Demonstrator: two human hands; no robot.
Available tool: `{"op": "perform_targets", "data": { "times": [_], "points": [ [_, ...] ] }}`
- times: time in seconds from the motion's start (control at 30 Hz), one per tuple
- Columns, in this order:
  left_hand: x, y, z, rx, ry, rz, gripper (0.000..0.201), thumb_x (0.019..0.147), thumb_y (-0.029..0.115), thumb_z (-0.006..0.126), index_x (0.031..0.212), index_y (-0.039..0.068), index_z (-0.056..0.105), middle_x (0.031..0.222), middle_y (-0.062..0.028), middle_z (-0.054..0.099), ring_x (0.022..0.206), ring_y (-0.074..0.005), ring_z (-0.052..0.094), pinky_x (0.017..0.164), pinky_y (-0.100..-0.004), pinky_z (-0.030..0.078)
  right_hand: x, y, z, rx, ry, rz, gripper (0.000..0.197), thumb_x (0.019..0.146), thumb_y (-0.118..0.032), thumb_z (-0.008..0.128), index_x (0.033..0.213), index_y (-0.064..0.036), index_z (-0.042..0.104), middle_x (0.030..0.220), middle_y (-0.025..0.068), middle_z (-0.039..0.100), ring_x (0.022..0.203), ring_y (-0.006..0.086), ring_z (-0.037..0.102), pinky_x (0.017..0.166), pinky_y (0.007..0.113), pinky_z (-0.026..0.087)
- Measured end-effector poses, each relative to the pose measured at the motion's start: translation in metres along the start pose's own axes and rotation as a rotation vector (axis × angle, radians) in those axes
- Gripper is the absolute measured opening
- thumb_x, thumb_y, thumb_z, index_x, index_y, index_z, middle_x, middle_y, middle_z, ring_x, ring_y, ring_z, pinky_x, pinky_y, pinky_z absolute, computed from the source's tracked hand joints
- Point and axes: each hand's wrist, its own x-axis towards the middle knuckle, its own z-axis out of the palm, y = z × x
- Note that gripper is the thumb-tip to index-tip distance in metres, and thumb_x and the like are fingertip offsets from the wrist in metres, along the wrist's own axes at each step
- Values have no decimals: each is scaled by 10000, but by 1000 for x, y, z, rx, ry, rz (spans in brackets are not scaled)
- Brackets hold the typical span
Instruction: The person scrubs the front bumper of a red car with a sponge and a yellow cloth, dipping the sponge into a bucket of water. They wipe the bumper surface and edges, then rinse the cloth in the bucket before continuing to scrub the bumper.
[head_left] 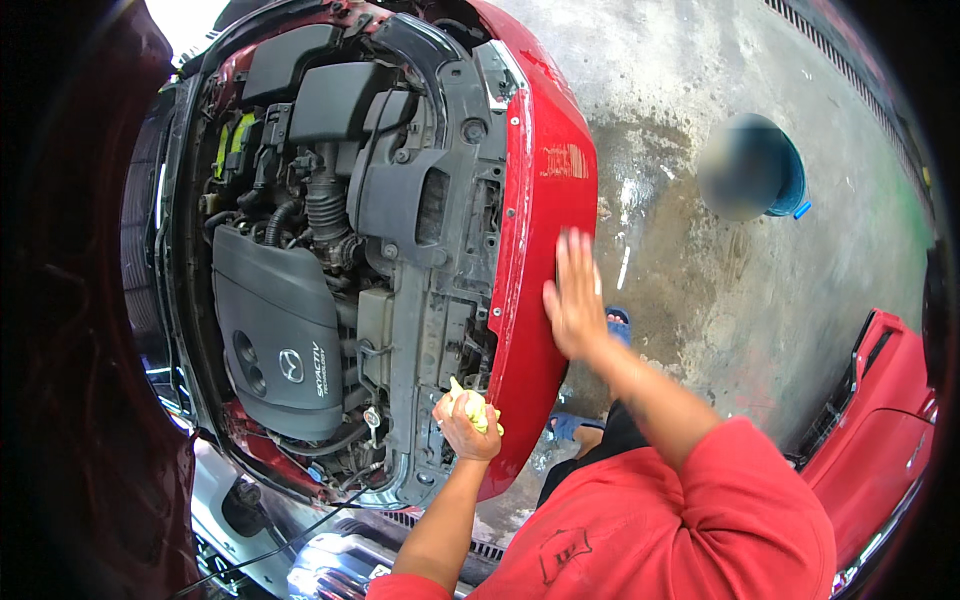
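Note:
A red car bumper (540, 330) runs along the front of an open engine bay, with a pale scuffed patch (564, 161) near its far end. My right hand (576, 300) lies flat against the bumper's outer face, fingers stretched out and pointing away from me. Nothing shows in it. In my left hand (466, 428) is a crumpled yellow cloth (474, 408), gripped over the bumper's inner edge beside the black front panel. Part of the cloth is hidden by the fingers.
The engine bay holds a dark engine cover (275, 330) and an air intake box (340, 100). A blue bucket (788, 170), its top blurred, stands on the wet concrete floor (690, 300). Another red car part (880, 400) is at the right. A raised hood (90, 300) fills the left.

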Motion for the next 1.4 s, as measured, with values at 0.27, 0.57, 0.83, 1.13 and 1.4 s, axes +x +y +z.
{"op": "perform_targets", "data": {
  "times": [0.27,0.57,0.83,1.13,1.4],
  "points": [
    [7,5,14,-35,4,52,549,955,261,711,1400,10,509,1270,-300,555,1168,-472,537,1022,-613,406,155,75,-37,-108,146,106,684,1178,-448,338,1739,-81,205,1827,163,135,1692,351,102,1334,584,177],
    [1,-1,7,-17,30,55,557,949,268,729,1398,12,520,1280,-272,565,1168,-470,540,1013,-612,417,56,30,-13,-169,26,75,739,1158,-396,413,1759,-97,103,1842,149,37,1700,351,31,1332,620,125],
    [-2,-4,3,3,20,24,579,924,276,773,1386,34,520,1275,-274,551,1166,-482,544,1000,-630,430,34,31,-3,2,17,15,696,1165,-374,397,1753,-90,156,1841,156,58,1699,358,45,1333,610,118],
    [2,-1,13,-31,-3,41,595,915,281,777,1389,39,511,1296,-289,545,1169,-484,544,1001,-632,428,168,66,-33,-213,79,122,681,1181,-435,303,1753,-95,159,1831,165,114,1695,337,96,1326,655,45],
    [2,-4,0,-12,24,30,587,912,270,770,1384,35,513,1287,-275,550,1172,-487,537,1017,-634,418,24,-18,-3,-209,-87,-39,732,1137,-323,443,1750,-57,143,1829,206,80,1696,398,38,1317,654,-26]
  ]
}}
